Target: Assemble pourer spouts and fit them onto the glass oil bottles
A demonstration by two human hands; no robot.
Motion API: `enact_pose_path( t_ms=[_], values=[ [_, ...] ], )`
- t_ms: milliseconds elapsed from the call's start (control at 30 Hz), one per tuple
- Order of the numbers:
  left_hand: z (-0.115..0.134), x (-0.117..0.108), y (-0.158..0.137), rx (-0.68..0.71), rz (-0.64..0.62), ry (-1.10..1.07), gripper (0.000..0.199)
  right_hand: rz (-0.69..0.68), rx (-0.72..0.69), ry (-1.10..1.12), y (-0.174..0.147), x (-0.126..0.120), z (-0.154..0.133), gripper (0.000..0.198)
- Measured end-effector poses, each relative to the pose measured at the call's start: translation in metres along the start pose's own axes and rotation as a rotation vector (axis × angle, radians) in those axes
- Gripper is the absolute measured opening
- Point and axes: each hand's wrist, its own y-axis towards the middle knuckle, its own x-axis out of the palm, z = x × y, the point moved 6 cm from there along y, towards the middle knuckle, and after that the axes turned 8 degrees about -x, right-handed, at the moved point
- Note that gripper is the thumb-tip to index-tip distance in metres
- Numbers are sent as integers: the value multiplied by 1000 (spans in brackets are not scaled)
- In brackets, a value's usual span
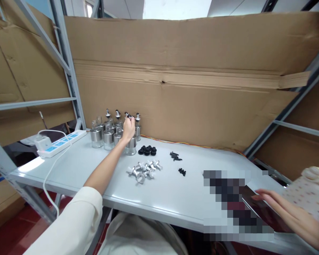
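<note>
My left hand [129,128] reaches to the back left of the table, its fingers closed round a black-and-silver pourer spout [128,115]. Below the hand stands a glass bottle with a silver band [131,146]; whether the spout sits in its neck is hidden by my fingers. Beside it are several similar bottles [96,137], some topped with a pourer [118,114]. Close to the hand lie black ribbed stoppers [147,151]. Nearer me is a loose heap of silver parts with whitish stems [143,170]. My right hand is out of view.
Small black sticks [175,156] and tiny black pieces [182,172] lie mid-table. A white power strip [62,143] with a cable is at the left. At the right, another person's hand [271,198] is over a dark flat object, partly pixelated. Cardboard [188,113] walls the back.
</note>
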Motion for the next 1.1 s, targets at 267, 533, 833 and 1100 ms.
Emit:
enact_pose_path(
  t_ms=[267,533,833,1100],
  values=[
    [1,0,5,-150,-33,-69,21,-261,98,149,18,11,-20,43],
    [-10,5,16,-322,-80,-192,27,-244,49,145,12,3,-19,50],
    [22,3,-9,2,-48,203,23,-191,102,94,3,-14,-28,43],
    [29,9,-10,186,-64,583,33,-158,56,46,0,-25,-43,42]
  ],
)
